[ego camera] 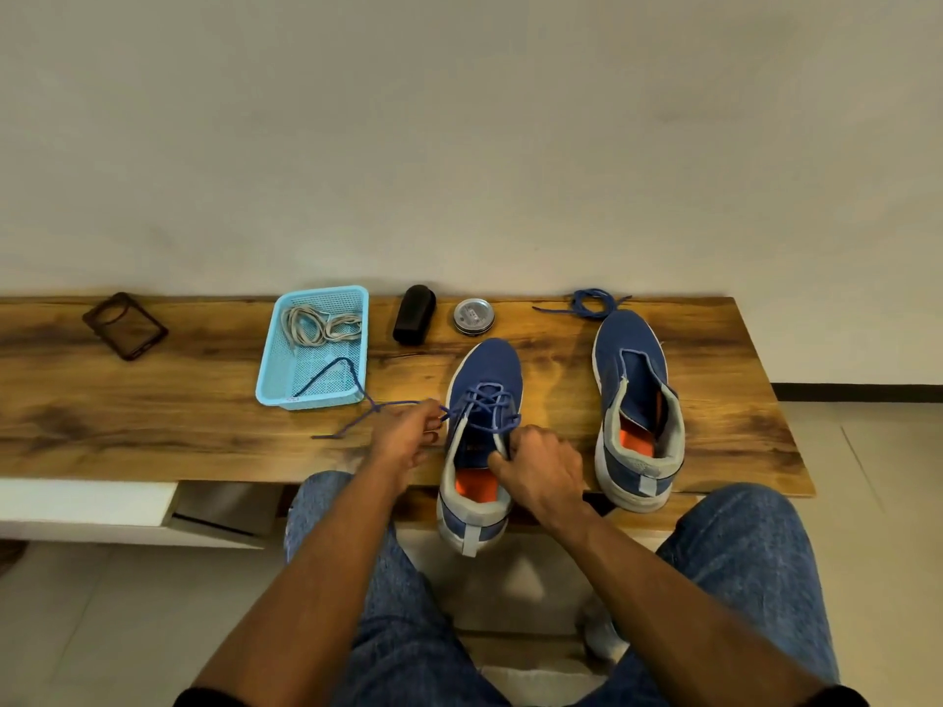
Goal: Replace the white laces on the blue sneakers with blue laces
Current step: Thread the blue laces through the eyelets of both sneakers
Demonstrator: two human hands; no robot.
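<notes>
Two blue sneakers stand on the wooden bench. The left sneaker [485, 380] carries a blue lace [487, 405] threaded through its eyelets; its heel hangs over the bench's front edge. My left hand [408, 436] pinches the lace's loose ends at the shoe's left side, and those ends trail left over the basket's rim. My right hand [541, 466] grips the shoe's tongue. The right sneaker [635, 395] has no lace. A second blue lace [592, 302] lies coiled beyond its toe. The white laces [319, 324] lie in a light blue basket [273, 369].
A black cylinder [414, 313] and a round metal tin [474, 316] sit behind the left sneaker. A dark phone case [125, 326] lies at the far left. The bench [153, 426] backs onto a wall. My knees in jeans are below the bench's front edge.
</notes>
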